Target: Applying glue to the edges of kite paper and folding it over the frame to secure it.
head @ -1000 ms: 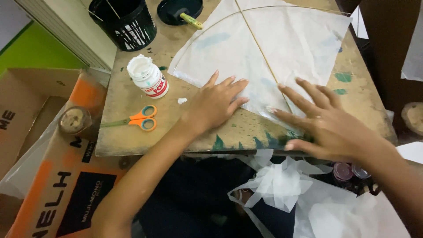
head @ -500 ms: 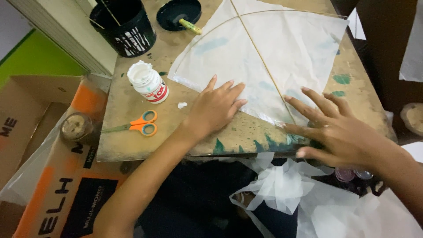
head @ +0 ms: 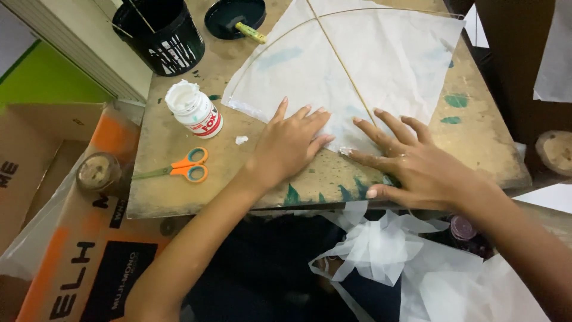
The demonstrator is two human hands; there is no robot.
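A white paper kite with thin bamboo sticks lies flat on a worn wooden table. My left hand presses palm down on the kite's near corner, fingers spread. My right hand lies flat beside it, fingers apart on the same corner and the table edge. A dab of white glue shows at the paper tip between the two hands.
A white glue bottle and orange-handled scissors lie left of my hands. A black bucket and a black lid with a brush stand at the back. Cardboard boxes sit left; crumpled white paper lies below.
Both hands have slid left along the kite's near edge toward its corner. The camera view has shifted slightly.
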